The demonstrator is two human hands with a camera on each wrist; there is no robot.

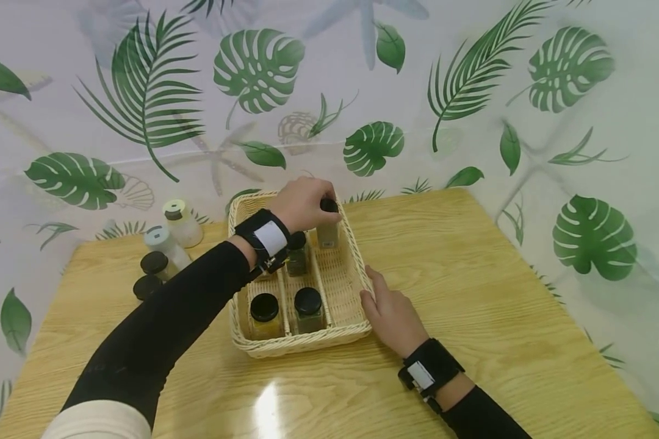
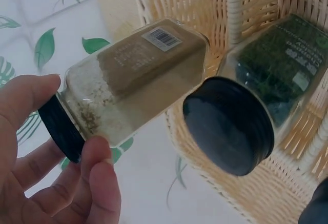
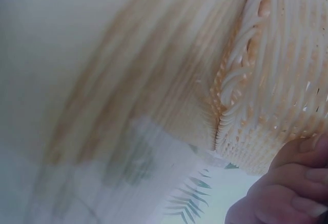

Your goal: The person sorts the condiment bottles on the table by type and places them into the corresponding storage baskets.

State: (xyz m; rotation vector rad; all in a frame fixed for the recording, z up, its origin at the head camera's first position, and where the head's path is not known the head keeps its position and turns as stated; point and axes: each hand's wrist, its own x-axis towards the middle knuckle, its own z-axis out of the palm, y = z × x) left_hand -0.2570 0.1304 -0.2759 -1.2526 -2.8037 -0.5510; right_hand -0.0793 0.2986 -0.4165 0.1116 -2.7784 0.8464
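My left hand [image 1: 303, 204] pinches the black lid of a glass spice jar [image 2: 138, 75] between thumb and fingers. The jar holds a beige-brown powder and carries a barcode label. It is over the far end of the right compartment of a wicker basket [image 1: 302, 347]. Beside it, in the middle column, a jar with dark green contents [image 2: 282, 70] stands in the basket. My right hand [image 1: 398, 320] holds the basket's right side near the front corner, its fingers [image 3: 287, 193] curled against the woven wall.
A yellow-filled jar [image 1: 265, 317] and another black-lidded jar [image 1: 309, 311] stand in the basket's front. To its left are black-lidded jars [image 1: 155, 263] and pale-topped bottles [image 1: 182, 222], partly behind my left arm. A patterned cloth [image 1: 329, 91] hangs behind the wooden table [image 1: 445, 256].
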